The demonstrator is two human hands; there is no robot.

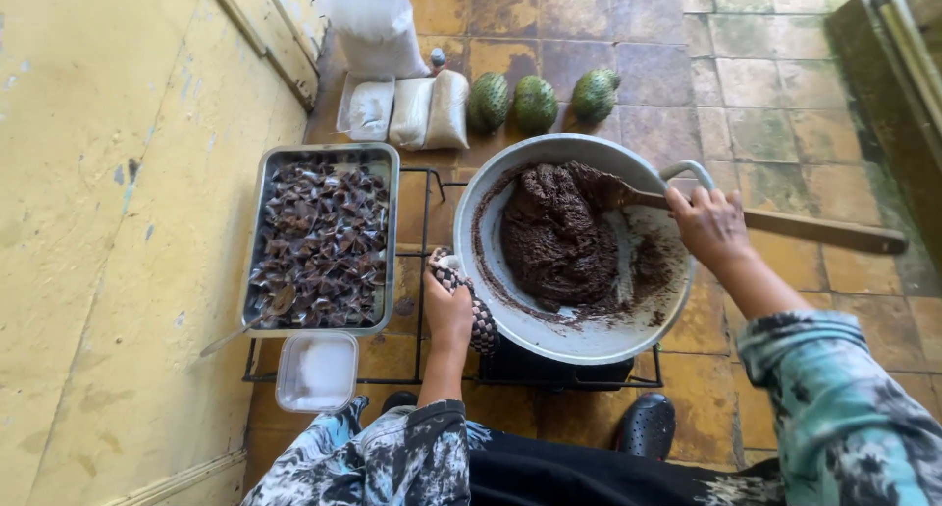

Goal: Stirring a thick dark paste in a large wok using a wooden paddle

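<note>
A wide grey metal pan (549, 337) sits on a black wire stand and holds a thick dark brown mass (555, 233). My right hand (708, 225) grips a long wooden spatula (814, 230) whose blade is dug into the top of the mass. My left hand (448, 307) presses a checked cloth (480, 317) against the pan's near-left rim. Both of my arms wear patterned sleeves.
A rectangular metal tray (385, 233) of small dark wrapped pieces, with a spoon in it, lies left of the pan. A clear lidded box (317, 372) sits below it. Three green spiky fruits (535, 103) and white bags (407, 110) rest on the tiled floor behind. A yellow wall runs along the left.
</note>
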